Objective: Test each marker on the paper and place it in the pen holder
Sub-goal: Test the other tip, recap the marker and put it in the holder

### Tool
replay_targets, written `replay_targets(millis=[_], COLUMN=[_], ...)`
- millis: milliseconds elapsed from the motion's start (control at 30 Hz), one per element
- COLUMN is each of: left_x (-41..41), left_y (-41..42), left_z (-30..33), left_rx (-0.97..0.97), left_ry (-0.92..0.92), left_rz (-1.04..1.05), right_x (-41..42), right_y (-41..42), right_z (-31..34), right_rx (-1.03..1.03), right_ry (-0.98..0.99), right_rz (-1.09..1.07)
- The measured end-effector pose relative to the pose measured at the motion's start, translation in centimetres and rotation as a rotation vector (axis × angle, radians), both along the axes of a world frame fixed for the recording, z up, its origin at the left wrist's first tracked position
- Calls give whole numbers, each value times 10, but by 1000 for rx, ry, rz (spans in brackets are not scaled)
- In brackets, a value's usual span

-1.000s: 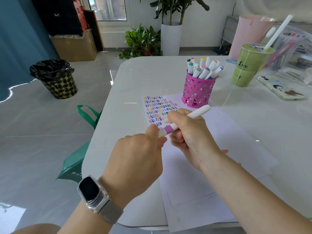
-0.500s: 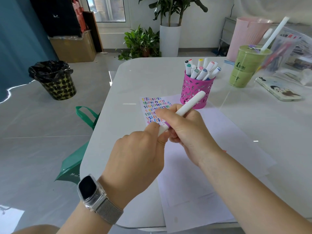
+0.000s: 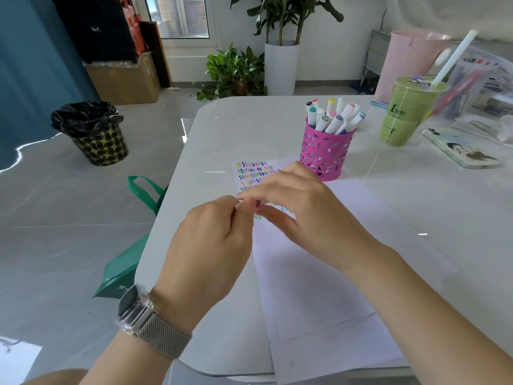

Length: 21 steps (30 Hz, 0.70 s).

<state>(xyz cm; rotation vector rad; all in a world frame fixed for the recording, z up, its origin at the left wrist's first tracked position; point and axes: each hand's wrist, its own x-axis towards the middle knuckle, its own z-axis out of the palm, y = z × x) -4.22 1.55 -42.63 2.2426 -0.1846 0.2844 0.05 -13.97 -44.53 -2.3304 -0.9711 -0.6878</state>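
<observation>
marker: almost wholly hidden between the two hands above the paper; only a sliver of purple [image 3: 258,203] shows between the fingertips, so its cap cannot be made out.
right hand [image 3: 302,207]: fingers curled over the marker from above, pinching it at the tips.
left hand [image 3: 211,245]: thumb and forefinger pinched together at the marker's near end; whether they hold the cap or the barrel cannot be told.
paper [image 3: 319,273]: lies flat on the tabletop; rows of coloured squiggles [image 3: 251,173] fill its far left corner, just beyond the hands.
holder [image 3: 326,154]: pink, perforated, standing at the paper's far edge, packed with capped markers [image 3: 334,118].
progress: judging by the many marks and the full holder, most markers look tested and stowed; this one is left to finish and drop in. No loose markers show elsewhere.
room: the paper's near corner overhangs the tabletop edge [image 3: 177,173]; the path from hands to holder is open. A green drink [image 3: 408,112] and a phone [image 3: 460,148] stand well to the right.
</observation>
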Motion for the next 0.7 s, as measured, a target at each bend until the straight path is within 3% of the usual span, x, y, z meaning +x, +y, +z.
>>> replay_targets(millis=[100,233,567,700], left_x=[0,0,2,1], left_y=[0,0,4,4], left_z=[-1,-4,-15,-14], left_rx=[-17,80,368,463], left_ry=[11,52,177,212], left_rz=[3,27,-11,-63], right_x=[4,7,23,28], right_y=[0,-4,-29,-40], right_z=[-1,6,27,26], right_rx=[27,242,822,807], right_ry=[-2,229,-115,-249], right_rz=[10,-35,-203,-284])
